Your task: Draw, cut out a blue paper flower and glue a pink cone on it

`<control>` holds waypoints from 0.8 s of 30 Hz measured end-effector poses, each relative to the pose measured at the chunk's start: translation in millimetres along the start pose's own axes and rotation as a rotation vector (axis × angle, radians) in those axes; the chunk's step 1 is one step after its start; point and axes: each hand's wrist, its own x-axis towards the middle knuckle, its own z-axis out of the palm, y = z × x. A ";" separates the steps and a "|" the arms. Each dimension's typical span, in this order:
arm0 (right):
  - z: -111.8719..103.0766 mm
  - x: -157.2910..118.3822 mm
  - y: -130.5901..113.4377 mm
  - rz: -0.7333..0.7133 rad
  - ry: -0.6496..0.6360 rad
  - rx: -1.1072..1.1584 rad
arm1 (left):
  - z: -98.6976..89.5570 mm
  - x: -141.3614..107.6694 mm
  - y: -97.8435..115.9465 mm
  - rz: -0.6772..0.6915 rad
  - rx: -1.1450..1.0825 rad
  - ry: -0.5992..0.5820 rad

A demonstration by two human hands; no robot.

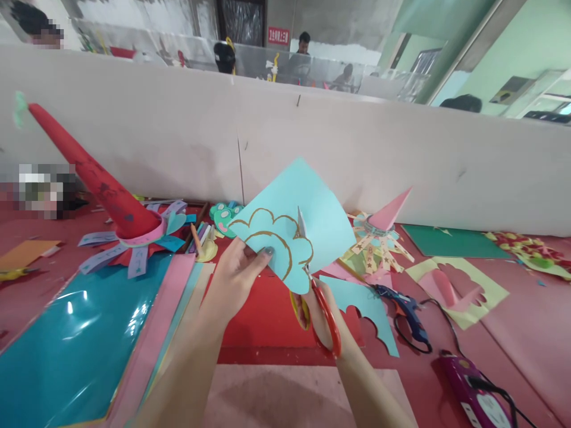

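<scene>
My left hand (241,273) pinches the lower left of a light-blue paper sheet (307,196), thumb on top. A brown scalloped outline and an inner arc are drawn on the sheet. Red-handled scissors (329,315) are in my right hand (319,303), fingers through the loops. One blade shows in front of the sheet, beside the scalloped line at its right; the other is hidden by the paper. Beneath the sheet lies red paper (259,315), and to its right a light-blue offcut (370,309) with a scalloped edge.
A tall red cone hat (107,190) stands at left, behind a blue glossy sheet (89,333). On the right are a small pink cone (390,211), a glue gun (405,312), a purple power strip (477,392) and green paper (455,241). A white partition (178,131) runs behind.
</scene>
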 end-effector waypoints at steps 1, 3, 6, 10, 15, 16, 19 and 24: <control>-0.6 -0.3 -0.1 0.008 0.001 0.029 | -1.8 0.3 -0.4 -0.014 0.009 0.003; -1.3 -0.5 0.2 0.026 -0.004 0.088 | -5.4 0.9 -1.4 -0.030 0.024 0.007; -0.9 1.7 3.1 0.077 -0.004 0.144 | -8.7 2.2 -3.1 -0.028 0.032 0.009; 0.1 4.4 1.3 0.134 0.029 0.135 | -8.7 4.4 -2.8 -0.001 0.056 0.019; -5.2 0.7 -15.3 0.068 0.016 0.020 | -10.7 6.2 -2.0 -0.006 0.106 0.043; -7.1 0.2 -17.4 0.060 0.017 0.004 | -11.6 6.3 -2.2 -0.006 0.111 0.043; -13.3 0.9 -17.9 0.047 0.015 -0.031 | -13.4 6.1 -2.3 0.001 0.123 0.040; -19.7 4.1 -9.7 0.064 -0.034 -0.048 | -13.8 5.3 -2.1 0.019 0.133 0.078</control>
